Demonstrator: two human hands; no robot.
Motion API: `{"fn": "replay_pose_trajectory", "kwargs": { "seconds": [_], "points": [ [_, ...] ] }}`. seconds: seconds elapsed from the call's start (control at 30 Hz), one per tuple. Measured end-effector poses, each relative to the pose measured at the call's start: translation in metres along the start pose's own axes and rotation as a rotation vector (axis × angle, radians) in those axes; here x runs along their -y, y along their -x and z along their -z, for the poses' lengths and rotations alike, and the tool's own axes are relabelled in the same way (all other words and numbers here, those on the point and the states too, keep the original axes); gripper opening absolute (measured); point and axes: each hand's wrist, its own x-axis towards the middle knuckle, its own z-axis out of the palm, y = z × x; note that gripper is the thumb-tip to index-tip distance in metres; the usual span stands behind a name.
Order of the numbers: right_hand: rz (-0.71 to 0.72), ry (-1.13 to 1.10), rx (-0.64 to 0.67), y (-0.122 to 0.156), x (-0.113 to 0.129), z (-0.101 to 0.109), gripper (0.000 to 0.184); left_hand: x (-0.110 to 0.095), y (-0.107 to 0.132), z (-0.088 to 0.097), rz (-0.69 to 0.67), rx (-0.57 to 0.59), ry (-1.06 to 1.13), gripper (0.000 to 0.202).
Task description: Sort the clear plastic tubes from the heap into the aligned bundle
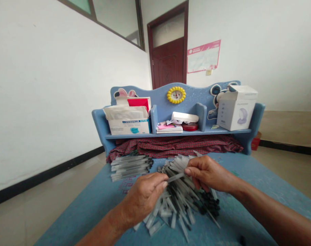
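My left hand (145, 194) and my right hand (208, 172) meet over a loose heap of clear pens and pen parts (181, 201) on the blue desk (229, 218). Both hands are closed in a pinch on one clear pen barrel (176, 177), one at each end. My right hand also keeps a bunch of several clear pens (179, 163) fanned out behind its fingers. To the left lies a tidy stack of finished pens with dark tips (131, 165).
A red checked cloth (176, 145) lies at the back of the desk under a blue shelf unit (256, 116). The shelf holds a mask box (129, 125), papers, a red tin (190, 127) and a white carton (236, 107). A dark door (168, 61) stands behind.
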Motion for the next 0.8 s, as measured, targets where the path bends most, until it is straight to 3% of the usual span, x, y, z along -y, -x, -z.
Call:
{"fn": "replay_pose_trajectory", "kwargs": {
  "seconds": [0.07, 0.13, 0.3, 0.4, 0.47, 0.6, 0.7, 0.8],
  "points": [
    [0.014, -0.082, 0.017, 0.0, 0.0003, -0.0006, 0.023, -0.0001, 0.0004, 0.0, 0.005, 0.01, -0.004, 0.024],
    [0.023, -0.132, 0.021, -0.0001, 0.0007, -0.0008, 0.028, -0.0001, 0.0008, 0.0003, 0.011, 0.008, -0.005, 0.025],
    [-0.024, 0.022, -0.028, 0.0, 0.0014, -0.0004, 0.03, 0.0012, 0.0007, 0.0003, 0.007, -0.004, 0.001, 0.024],
    [0.001, -0.066, -0.007, 0.0003, 0.0017, -0.0002, 0.024, 0.0019, 0.0004, -0.0004, 0.008, 0.004, 0.0, 0.024],
    [0.01, -0.096, 0.007, 0.0001, 0.002, -0.0005, 0.035, 0.0018, 0.0004, -0.0006, 0.011, 0.005, -0.001, 0.024],
    [-0.032, -0.015, -0.019, -0.0009, 0.0016, -0.0024, 0.029, 0.0008, 0.0003, -0.0007, 0.015, -0.006, -0.011, 0.024],
    [-0.006, -0.093, -0.012, -0.0009, 0.0012, -0.0026, 0.023, 0.0004, 0.0, -0.0006, 0.012, 0.004, -0.011, 0.025],
    [-0.005, -0.131, 0.008, -0.0004, 0.0014, -0.0021, 0.033, 0.0002, -0.0004, -0.0007, 0.011, 0.008, -0.007, 0.025]
  ]
}}
